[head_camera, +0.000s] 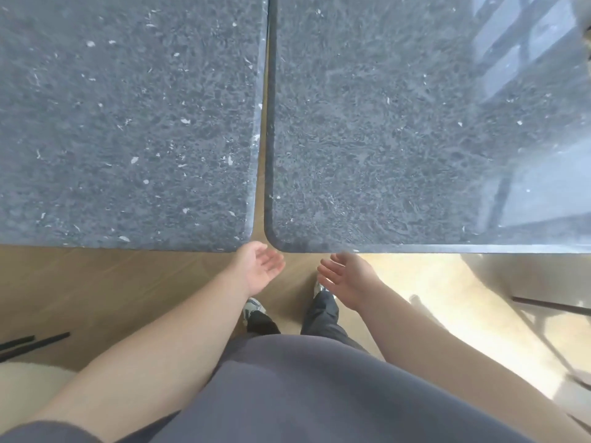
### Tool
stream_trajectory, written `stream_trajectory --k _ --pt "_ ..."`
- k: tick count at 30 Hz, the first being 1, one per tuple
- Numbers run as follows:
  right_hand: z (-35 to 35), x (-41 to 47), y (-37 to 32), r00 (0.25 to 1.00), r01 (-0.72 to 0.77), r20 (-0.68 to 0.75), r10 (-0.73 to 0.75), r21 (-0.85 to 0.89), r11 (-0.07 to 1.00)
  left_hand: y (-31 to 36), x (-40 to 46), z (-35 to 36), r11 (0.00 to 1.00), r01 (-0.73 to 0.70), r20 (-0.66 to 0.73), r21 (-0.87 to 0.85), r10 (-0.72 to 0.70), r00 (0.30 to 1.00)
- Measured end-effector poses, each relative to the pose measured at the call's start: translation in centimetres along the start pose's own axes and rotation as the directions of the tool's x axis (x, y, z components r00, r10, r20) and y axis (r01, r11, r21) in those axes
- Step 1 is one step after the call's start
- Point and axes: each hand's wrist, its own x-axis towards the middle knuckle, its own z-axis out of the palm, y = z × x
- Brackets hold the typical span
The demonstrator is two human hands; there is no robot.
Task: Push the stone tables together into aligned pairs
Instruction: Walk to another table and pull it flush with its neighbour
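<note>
- Left stone table [128,123]: dark grey speckled slab, fills the upper left of the frame; near edge runs across the frame just above mid-height.
- Right stone table [399,139]: same stone, fills the upper right; window reflection glares over its far right part.
- Gap: a narrow strip of wooden floor [96,282] shows between the two slabs, running from top centre down to their rounded near corners. Slabs close but apart; gap widens slightly toward the near corners. Near edges sit at about the same height in the frame.
- Left hand [259,266]: centre of frame, just below the left table's near right corner, palm turned inward, fingers relaxed and loosely spread, holding nothing. Contact with the table edge: cannot tell.
- Right hand [345,276]: centre, just below the right table's near left corner, palm inward, fingers relaxed and slightly apart, holding nothing. Fingertips lie at the slab edge; contact uncertain.
- Shoes [254,306] visible on the floor between the hands, lower centre.
- Thin dark bars [35,342] at lower left; pale fuzzy object [28,388] below them.
</note>
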Motion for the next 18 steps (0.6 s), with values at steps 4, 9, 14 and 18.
stream_trajectory --k 4,9,14,18 --pt "-1.9 1.7 -1.7 0.998 -0.065 0.030 0.064 0.043 0.997 -1.1 1.6 2.7 1.000 0.000 -0.091 0.027 0.003 0.996" --pt "-2.5 4.2 -3.4 0.990 -0.123 0.091 0.106 0.219 0.968 -2.6 3.1 4.8 0.987 0.010 -0.078 -0.157 -0.022 0.997" --pt "-1.5 6.2 -4.1 0.994 -0.108 0.037 0.101 0.359 0.927 -4.2 4.8 6.0 0.951 0.006 -0.014 -0.309 -0.011 1.000" --pt "-0.5 7.3 -3.9 0.992 -0.058 -0.072 0.108 0.496 0.866 -5.2 6.3 7.0 0.921 -0.021 0.043 -0.388 0.041 0.998"
